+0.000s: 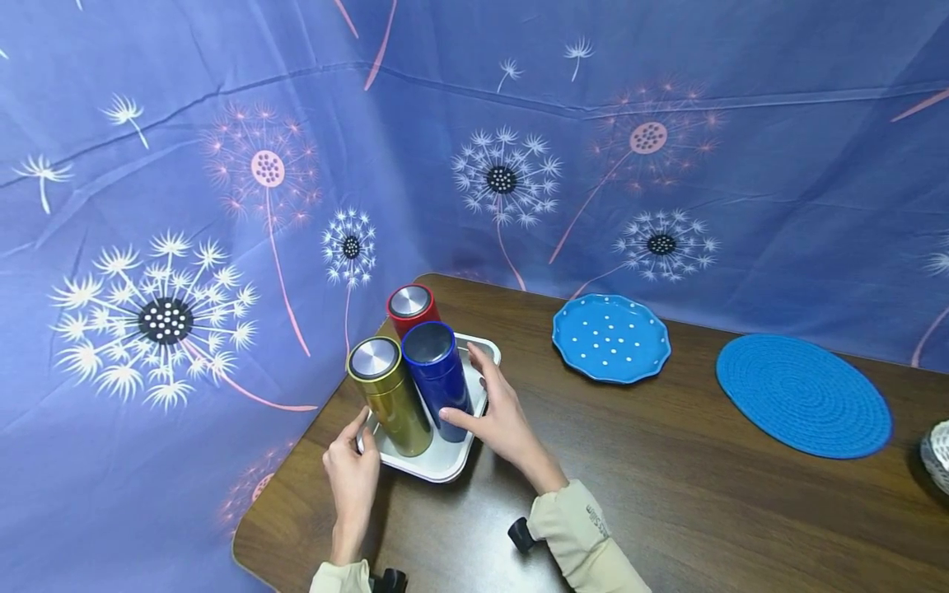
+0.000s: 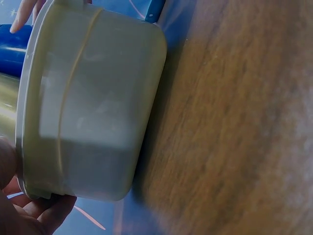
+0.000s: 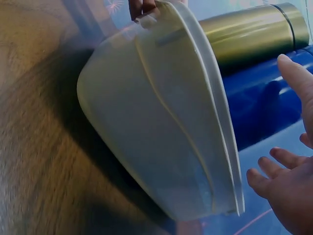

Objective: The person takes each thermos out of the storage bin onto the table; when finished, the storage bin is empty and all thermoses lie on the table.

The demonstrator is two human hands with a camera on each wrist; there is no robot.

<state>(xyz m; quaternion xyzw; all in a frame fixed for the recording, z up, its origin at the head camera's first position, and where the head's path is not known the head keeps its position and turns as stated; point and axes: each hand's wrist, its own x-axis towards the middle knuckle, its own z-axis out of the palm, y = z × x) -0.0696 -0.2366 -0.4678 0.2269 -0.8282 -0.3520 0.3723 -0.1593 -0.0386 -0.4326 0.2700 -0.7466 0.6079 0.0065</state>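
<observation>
A whitish plastic container (image 1: 428, 470) stands on the table with a gold thermos (image 1: 400, 416), a blue thermos (image 1: 443, 383) and a red thermos (image 1: 412, 307) upright in it. With thumb above and fingers below, my left hand (image 1: 352, 465) grips the container's left rim, as the left wrist view shows beside the container wall (image 2: 98, 98). My right hand (image 1: 507, 422) is spread around the blue thermos, its thumb overlapping the thermos in the head view. In the right wrist view the right fingers (image 3: 266, 178) are loosely bent beyond the rim, apart from the container wall (image 3: 156, 127).
To the right on the wooden table (image 1: 652, 486) lies a blue scalloped plate (image 1: 611, 339) with white dots. Beyond it are a round blue woven mat (image 1: 804, 395) and a partly visible woven basket (image 1: 937, 455). Blue dandelion-print cloth (image 1: 415, 165) hangs behind and at left.
</observation>
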